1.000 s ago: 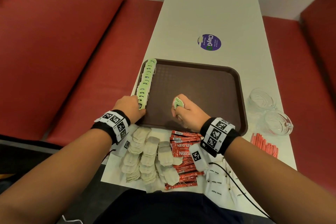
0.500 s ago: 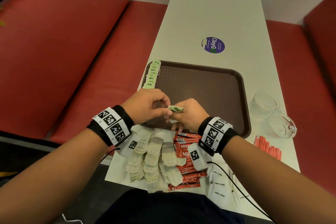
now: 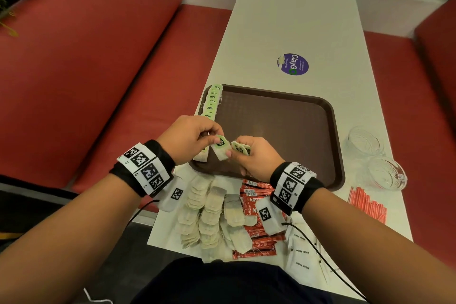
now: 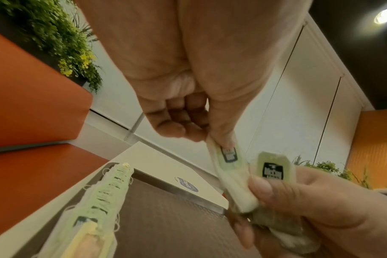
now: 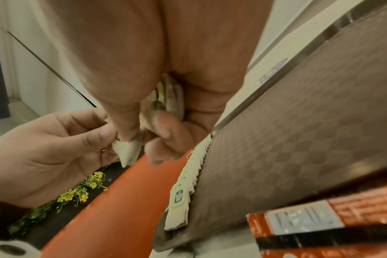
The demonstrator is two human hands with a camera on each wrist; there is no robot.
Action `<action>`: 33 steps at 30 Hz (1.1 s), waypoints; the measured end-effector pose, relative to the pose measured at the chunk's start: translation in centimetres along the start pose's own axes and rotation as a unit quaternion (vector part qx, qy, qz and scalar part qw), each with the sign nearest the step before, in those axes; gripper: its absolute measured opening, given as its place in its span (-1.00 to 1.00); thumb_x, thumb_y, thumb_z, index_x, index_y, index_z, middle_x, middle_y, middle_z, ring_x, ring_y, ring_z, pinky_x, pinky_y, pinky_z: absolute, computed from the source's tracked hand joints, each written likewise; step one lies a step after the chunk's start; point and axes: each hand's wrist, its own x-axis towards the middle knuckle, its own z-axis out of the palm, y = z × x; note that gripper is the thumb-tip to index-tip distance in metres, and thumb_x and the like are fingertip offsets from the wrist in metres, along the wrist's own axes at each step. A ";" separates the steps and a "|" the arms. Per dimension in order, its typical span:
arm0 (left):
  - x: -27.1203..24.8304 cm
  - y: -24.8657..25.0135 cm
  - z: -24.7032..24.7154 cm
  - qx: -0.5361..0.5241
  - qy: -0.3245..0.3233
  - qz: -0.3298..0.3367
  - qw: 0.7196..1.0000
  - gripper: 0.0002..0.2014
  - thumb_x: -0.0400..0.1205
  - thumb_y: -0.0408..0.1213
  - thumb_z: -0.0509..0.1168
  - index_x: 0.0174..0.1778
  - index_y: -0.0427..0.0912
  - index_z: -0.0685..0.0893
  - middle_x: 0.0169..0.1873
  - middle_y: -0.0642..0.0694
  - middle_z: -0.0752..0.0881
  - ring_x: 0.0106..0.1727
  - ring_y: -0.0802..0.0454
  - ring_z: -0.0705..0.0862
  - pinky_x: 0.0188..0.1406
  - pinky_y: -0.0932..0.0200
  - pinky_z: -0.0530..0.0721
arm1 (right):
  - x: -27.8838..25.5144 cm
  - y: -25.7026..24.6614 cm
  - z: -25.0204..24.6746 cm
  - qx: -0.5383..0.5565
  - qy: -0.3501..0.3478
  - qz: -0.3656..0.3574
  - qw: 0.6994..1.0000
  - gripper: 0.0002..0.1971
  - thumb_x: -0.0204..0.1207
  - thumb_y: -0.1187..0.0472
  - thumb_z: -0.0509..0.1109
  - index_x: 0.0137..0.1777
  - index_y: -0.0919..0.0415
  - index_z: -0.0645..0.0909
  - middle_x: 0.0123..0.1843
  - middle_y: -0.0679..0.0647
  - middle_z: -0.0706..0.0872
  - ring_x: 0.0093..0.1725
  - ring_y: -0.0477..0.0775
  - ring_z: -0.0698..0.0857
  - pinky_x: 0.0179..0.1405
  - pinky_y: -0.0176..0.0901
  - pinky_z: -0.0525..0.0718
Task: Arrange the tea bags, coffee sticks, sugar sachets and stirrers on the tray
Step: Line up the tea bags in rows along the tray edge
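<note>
The left hand (image 3: 190, 139) is pinching a single tea bag (image 3: 220, 147) by its green tag, thumb and forefinger curled on it, while the right hand (image 3: 256, 158) is gripping a small bunch of tea bags (image 3: 241, 148) between thumb and curled fingers; the two hands are meeting just above the near edge of the brown tray (image 3: 328, 136). Half a second ago both hands were pressed together over one folded bunch; now one bag is coming away into the left hand, so a hand-over is being made and the next bag is likely heading for the row of tea bags (image 3: 212, 103) standing on edge along the tray's left rim. A second ago the left hand was resting at the near end of that row and the right was alone over the tray floor with its bunch, so the left has come across to fetch. How many bags are remaining in the right hand is hard to tell, perhaps two or three. The rest is waiting on the table near the person: loose tea bags (image 3: 209, 215), red coffee sticks (image 3: 256, 239), white sugar sachets (image 3: 302, 254) and, right of the tray, red stirrers (image 3: 367, 206) beside two glass bowls (image 3: 387, 175).
</note>
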 end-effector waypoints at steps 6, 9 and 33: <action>-0.2 -1.9 -1.0 0.028 0.035 -0.063 0.997 -0.96 0.67 -0.27 0.38 -0.03 -0.03 0.72 -0.19 0.14 0.72 -0.16 0.24 0.64 -0.14 0.33 0.54 | 0.4 0.5 -0.1 -0.026 0.032 0.002 0.999 -0.69 0.76 -0.01 0.22 -0.16 0.06 0.65 -0.30 0.02 0.74 -0.45 -0.14 0.56 -0.26 -0.12 0.58; -0.2 -3.1 -0.3 0.062 -0.045 -0.115 0.990 -0.94 0.70 -0.26 0.34 -0.02 -0.02 0.70 -0.26 0.08 0.73 -0.22 0.13 0.65 -0.20 0.20 0.57 | 0.4 0.7 -0.2 -0.005 0.030 0.022 0.999 -0.79 0.75 0.09 0.22 -0.09 0.04 0.63 -0.35 -0.08 0.61 -0.40 -0.08 0.53 -0.27 -0.13 0.51; 1.4 -3.3 4.6 0.225 -0.104 -0.233 0.940 -0.70 0.61 0.18 0.33 -0.08 0.00 0.60 -0.19 0.00 0.69 -0.17 0.01 0.65 -0.16 0.06 0.64 | -1.5 1.0 -1.2 -0.064 0.040 -0.001 0.997 -0.92 0.63 0.14 0.43 -0.07 -0.02 0.59 -0.16 -0.06 0.71 -0.20 -0.04 0.66 -0.17 -0.08 0.66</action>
